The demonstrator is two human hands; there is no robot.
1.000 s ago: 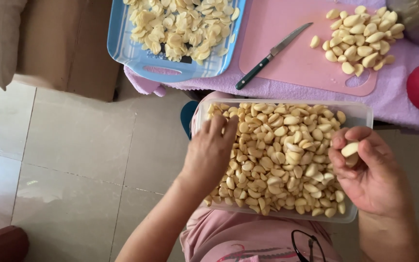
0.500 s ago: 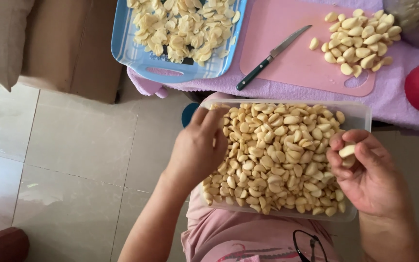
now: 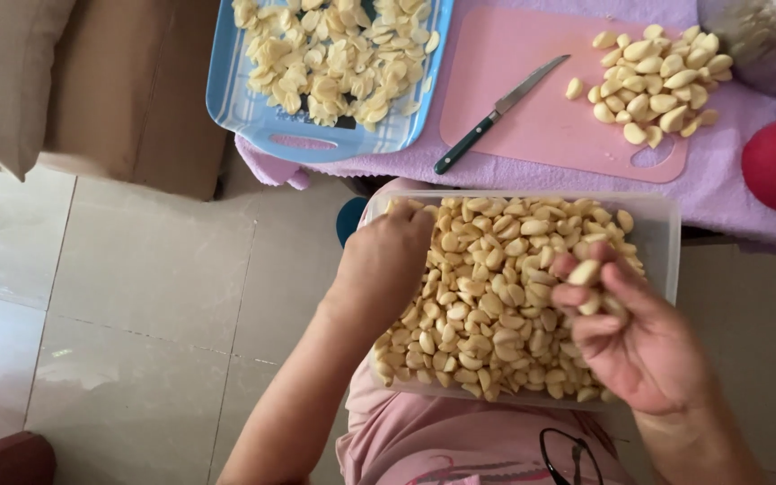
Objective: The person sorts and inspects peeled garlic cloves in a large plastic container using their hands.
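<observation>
Peeled garlic clove (image 3: pixel 584 272) pinched in right grip (image 3: pixel 626 332) — left grip (image 3: pixel 388 265) clenched on clear tub (image 3: pixel 662 224).

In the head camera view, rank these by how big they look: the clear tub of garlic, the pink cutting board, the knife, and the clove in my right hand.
1. Clear tub of garlic, though it sits nearer the camera
2. Pink cutting board
3. Knife
4. Clove in the right hand
</observation>
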